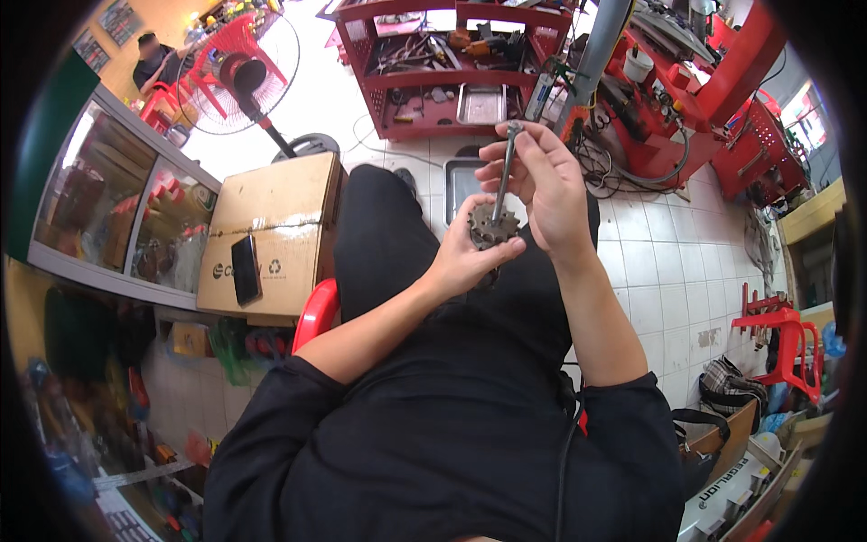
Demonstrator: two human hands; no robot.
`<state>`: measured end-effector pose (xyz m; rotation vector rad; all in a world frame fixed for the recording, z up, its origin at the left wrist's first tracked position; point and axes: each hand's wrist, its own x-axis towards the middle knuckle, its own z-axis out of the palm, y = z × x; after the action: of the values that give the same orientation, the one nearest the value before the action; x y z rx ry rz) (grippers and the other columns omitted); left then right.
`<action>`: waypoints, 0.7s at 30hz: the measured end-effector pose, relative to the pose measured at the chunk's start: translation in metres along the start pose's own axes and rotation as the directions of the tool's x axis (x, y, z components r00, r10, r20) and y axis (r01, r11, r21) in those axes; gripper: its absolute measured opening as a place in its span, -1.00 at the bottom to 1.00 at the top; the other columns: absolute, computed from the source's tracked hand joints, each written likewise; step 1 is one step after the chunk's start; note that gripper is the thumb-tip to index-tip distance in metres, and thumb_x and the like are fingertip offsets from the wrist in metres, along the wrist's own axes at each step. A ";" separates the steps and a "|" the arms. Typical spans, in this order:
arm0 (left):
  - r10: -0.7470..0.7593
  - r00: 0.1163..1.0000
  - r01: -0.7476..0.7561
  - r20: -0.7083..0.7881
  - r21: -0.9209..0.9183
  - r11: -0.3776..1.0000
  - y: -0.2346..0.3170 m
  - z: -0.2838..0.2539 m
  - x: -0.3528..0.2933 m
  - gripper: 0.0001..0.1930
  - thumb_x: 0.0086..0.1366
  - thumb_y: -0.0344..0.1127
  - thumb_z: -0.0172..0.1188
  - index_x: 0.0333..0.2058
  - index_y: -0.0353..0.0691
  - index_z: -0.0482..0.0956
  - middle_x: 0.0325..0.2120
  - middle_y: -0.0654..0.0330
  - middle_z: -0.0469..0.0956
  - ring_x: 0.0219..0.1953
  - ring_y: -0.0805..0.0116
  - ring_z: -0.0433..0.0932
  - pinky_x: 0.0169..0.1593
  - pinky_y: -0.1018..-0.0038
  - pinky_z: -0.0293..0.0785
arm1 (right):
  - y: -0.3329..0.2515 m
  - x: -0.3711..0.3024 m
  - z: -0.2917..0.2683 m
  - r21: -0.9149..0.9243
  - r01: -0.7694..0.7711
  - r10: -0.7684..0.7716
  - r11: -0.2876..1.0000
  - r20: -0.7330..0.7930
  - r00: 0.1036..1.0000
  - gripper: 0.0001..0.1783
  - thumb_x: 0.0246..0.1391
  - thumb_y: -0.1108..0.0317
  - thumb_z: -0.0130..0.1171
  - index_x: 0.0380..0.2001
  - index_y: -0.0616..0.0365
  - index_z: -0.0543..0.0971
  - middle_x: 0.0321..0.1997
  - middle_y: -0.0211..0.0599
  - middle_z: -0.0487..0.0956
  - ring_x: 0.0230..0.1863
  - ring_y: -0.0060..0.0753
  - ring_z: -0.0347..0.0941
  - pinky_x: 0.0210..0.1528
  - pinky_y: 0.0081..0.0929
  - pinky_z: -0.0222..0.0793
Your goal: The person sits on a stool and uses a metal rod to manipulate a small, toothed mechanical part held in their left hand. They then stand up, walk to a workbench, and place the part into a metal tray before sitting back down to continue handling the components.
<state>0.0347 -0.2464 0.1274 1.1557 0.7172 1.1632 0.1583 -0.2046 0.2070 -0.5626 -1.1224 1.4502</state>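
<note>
Above my lap, my left hand (456,257) is closed round a dark, toothed metal gear (490,233), its thumb and fingers along the rim. A slim steel rod-like tool (504,176) stands nearly upright with its lower end at the gear's middle. Whether that end sits inside a hole there, I cannot tell. My right hand (555,194) pinches the tool near its thicker top end, the thumb on one side and the fingers curled behind. The tool's exact kind is too small to make out.
Left of my legs, a cardboard box (271,194) carries a black phone (245,271). Ahead are a floor fan (242,72), a red tool cart (384,81) and a metal tray (459,190). Red machinery (668,144) and a red stool (790,348) stand to the right. A person (158,63) sits far left.
</note>
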 end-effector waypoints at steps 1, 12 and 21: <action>-0.006 1.000 0.006 -0.007 -0.038 0.999 -0.003 0.001 0.000 -0.45 0.06 -0.31 0.38 -0.07 -0.21 0.22 -0.37 0.29 0.45 -0.33 0.58 0.43 -0.28 0.62 0.39 | 0.003 0.001 -0.001 0.055 -0.016 0.015 0.998 0.017 1.000 -0.71 0.25 0.25 -0.06 -0.07 0.22 0.37 -0.32 -0.13 0.56 -0.38 -0.36 0.54 -0.32 -0.47 0.46; -0.021 1.000 0.020 -0.018 -0.063 0.998 -0.007 -0.008 -0.001 -0.45 0.07 -0.34 0.36 -0.06 -0.23 0.21 -0.32 0.27 0.44 -0.32 0.56 0.46 -0.28 0.59 0.43 | 0.012 0.003 0.002 0.088 -0.096 0.096 0.991 0.010 0.995 -0.67 0.17 0.28 0.09 -0.08 0.20 0.31 -0.40 -0.19 0.53 -0.44 -0.42 0.53 -0.41 -0.54 0.44; -0.049 0.999 0.049 0.002 -0.048 0.998 -0.005 -0.007 -0.003 -0.48 0.14 -0.32 0.29 -0.01 -0.24 0.22 -0.36 0.21 0.48 -0.36 0.43 0.54 -0.27 0.54 0.46 | 0.014 0.005 -0.001 -0.026 -0.054 0.053 0.998 -0.030 0.998 -0.71 0.20 0.24 0.04 -0.12 0.20 0.36 -0.38 -0.18 0.56 -0.42 -0.40 0.55 -0.41 -0.50 0.48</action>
<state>0.0294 -0.2467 0.1205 1.0925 0.7098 1.1333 0.1514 -0.1983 0.1951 -0.6352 -1.1120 1.4702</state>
